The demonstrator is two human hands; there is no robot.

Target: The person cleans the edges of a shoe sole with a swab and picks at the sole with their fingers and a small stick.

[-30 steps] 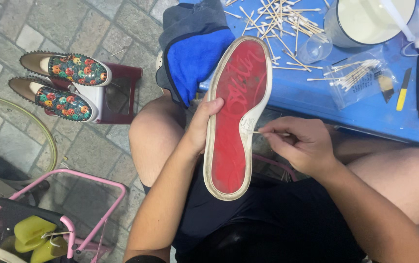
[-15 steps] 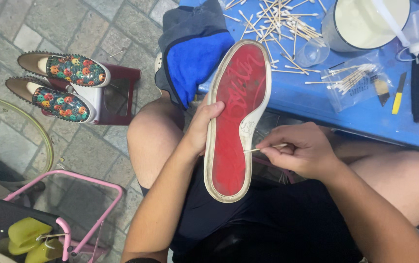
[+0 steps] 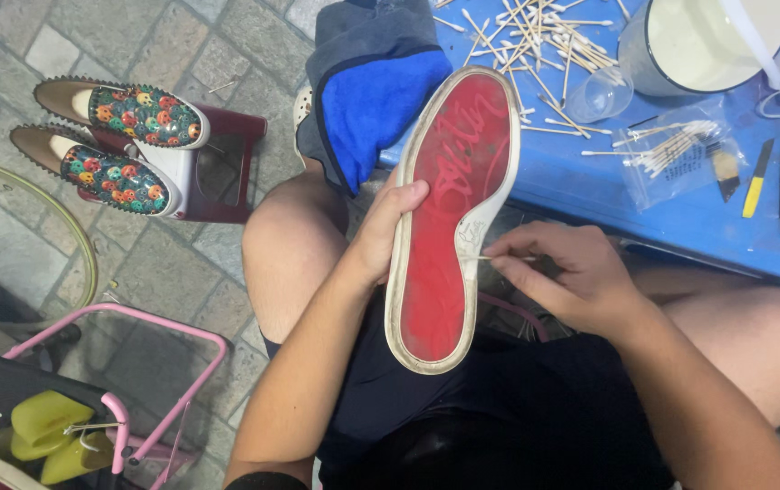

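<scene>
From the head view, the person sits with a shoe (image 3: 452, 227) turned upside down over the lap, so the red sole faces up. The toe end leans on the edge of the blue bench (image 3: 589, 181), and the heel end hangs above the dark shorts. The left hand (image 3: 381, 231) is wrapped around the shoe's left side, with the thumb lying flat on the red sole. The right hand (image 3: 567, 272) is closed in a pinch on a thin cotton swab (image 3: 499, 259). The swab's tip touches the white rim of the sole, right by a pale scuffed patch.

On the bench lie many loose swabs (image 3: 535, 36), a clear bag of swabs (image 3: 680, 150), a white bucket (image 3: 707, 36) and a blue cloth (image 3: 381, 100) that hangs over the edge. On the floor to the left, a pair of bright patterned shoes (image 3: 118, 145) rests on a small dark red stool (image 3: 218, 172) (a pink frame stands lower down).

The swab looks thin and bendy. I think it could snap or slide off the rim if the right hand pushes too hard. The shoe could also tip off the bench edge if the left hand loosens.
</scene>
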